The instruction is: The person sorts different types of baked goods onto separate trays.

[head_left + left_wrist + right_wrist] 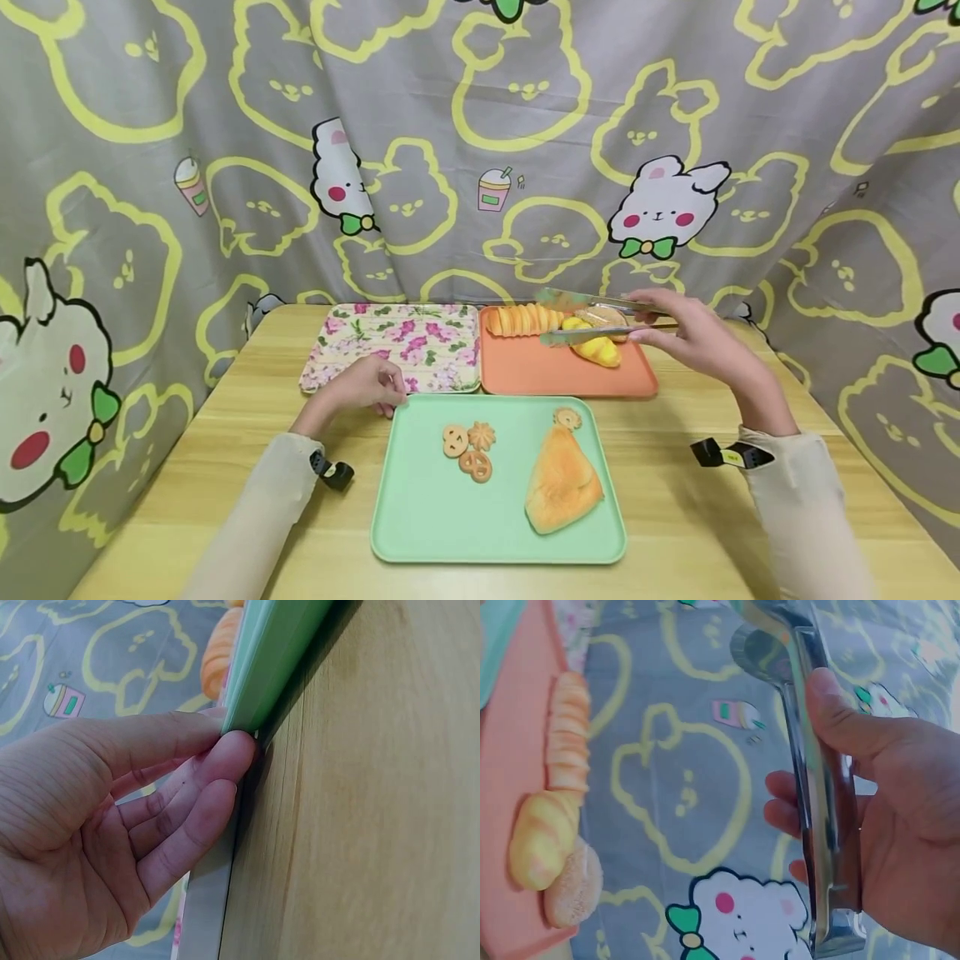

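My left hand pinches the far-left corner of the green tray between thumb and index finger, clearly seen in the left wrist view. Over the orange tray, my right hand grips metal tongs by the handles. Their tips stand apart and point left, with no food visibly caught between them. Beneath the tongs lie a long ridged bread roll, a yellow croissant-like bread and a sesame-topped bun, partly hidden in the head view.
On the green tray are a large triangular bread, a cookie touching its tip, and a cluster of cookies at left of centre. A floral tray adjoins the orange one. A patterned curtain hangs behind the wooden table.
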Tool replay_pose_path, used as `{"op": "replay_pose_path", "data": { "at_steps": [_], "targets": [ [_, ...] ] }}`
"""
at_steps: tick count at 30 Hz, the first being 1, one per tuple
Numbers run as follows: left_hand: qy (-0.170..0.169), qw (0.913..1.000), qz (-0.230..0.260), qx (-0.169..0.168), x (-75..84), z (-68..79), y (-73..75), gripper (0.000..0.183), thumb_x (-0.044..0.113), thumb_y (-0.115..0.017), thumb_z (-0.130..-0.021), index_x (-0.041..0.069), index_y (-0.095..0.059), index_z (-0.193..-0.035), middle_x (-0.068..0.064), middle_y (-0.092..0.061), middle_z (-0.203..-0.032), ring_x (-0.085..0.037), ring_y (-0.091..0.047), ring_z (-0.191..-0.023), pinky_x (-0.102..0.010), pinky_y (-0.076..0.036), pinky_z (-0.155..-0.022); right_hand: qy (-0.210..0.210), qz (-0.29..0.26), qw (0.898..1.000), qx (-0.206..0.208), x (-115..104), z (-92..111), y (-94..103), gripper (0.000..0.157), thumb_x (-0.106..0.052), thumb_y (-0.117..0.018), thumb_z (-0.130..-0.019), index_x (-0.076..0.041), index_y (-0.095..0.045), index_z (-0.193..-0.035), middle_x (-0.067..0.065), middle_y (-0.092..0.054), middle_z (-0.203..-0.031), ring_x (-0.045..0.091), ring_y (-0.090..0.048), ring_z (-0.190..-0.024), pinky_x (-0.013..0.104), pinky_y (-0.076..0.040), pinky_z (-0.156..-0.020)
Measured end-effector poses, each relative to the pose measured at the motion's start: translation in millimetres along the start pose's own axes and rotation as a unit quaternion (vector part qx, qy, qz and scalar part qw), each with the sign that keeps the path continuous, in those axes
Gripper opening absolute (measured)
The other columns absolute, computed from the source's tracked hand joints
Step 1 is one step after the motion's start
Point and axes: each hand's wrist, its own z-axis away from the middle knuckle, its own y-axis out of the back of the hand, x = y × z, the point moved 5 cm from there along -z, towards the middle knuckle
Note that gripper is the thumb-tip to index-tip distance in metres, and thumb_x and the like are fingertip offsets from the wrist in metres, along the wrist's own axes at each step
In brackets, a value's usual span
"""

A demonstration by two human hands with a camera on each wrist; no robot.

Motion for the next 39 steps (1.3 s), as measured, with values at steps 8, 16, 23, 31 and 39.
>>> {"op": "replay_pose_path", "data": {
  "at_steps": [8, 16, 23, 31, 39],
  "targets": [
    [-0.004, 1.0, -0.004, -0.007, -0.1, -1.1, 0.9, 0.01, 0.006, -0.074, -0.091, 0.0, -0.07, -0.085, -0.012, -0.072, -0.073, -0.02, -0.07, -0.062, -0.035, -0.061, -0.062, 0.02, -0.063, 0.992, -0.111, -3.2, -1.2, -16.4, 0.043, -0.013, -0.079, -0.088, -0.008, -0.068, -0.129, -0.004, -0.071, -0.093, 0.005, -0.061, -0.081, 0.023, -0.052, -0.066],
    [-0.006, 0.9999, -0.004, -0.007, -4.4, -2.2, 0.9, 0.01, 0.007, -0.075, -0.091, 0.0, -0.07, -0.085, -0.013, -0.072, -0.069, -0.02, -0.071, -0.062, -0.034, -0.061, -0.062, -0.002, -0.124, 0.964, -0.237, 5.3, 10.8, -33.5, 0.047, -0.028, -0.085, -0.08, -0.013, -0.074, -0.124, -0.001, -0.075, -0.1, 0.01, -0.063, -0.084, 0.025, -0.054, -0.069],
    [-0.005, 1.0, -0.006, -0.005, -2.6, -1.6, 0.3, 0.01, 0.007, -0.075, -0.091, 0.001, -0.07, -0.084, -0.011, -0.071, -0.069, -0.02, -0.071, -0.063, -0.034, -0.061, -0.062, 0.053, -0.14, 0.952, -0.269, -0.5, 15.0, -43.0, 0.05, -0.031, -0.088, -0.074, -0.012, -0.077, -0.119, 0.005, -0.078, -0.11, 0.012, -0.068, -0.089, 0.027, -0.057, -0.076],
    [-0.018, 0.9998, -0.007, -0.007, -2.8, -2.4, 1.8, 0.01, 0.008, -0.074, -0.091, 0.002, -0.07, -0.085, -0.009, -0.071, -0.067, -0.02, -0.07, -0.061, -0.034, -0.061, -0.061, 0.044, -0.097, 0.954, -0.279, -8.5, 17.2, -50.2, 0.053, -0.033, -0.09, -0.072, -0.012, -0.076, -0.119, 0.0, -0.077, -0.109, 0.02, -0.067, -0.087, 0.027, -0.056, -0.076],
    [-0.012, 0.9999, -0.002, -0.009, -2.3, -2.5, -0.5, 0.01, 0.008, -0.075, -0.091, 0.0, -0.071, -0.085, -0.011, -0.072, -0.069, -0.019, -0.071, -0.062, -0.034, -0.061, -0.061, -0.001, -0.068, 0.958, -0.279, -9.7, 17.8, -57.9, 0.036, -0.027, -0.086, -0.076, -0.02, -0.079, -0.111, -0.012, -0.072, -0.092, 0.004, -0.056, -0.077, 0.021, -0.048, -0.065]
  ]
}}
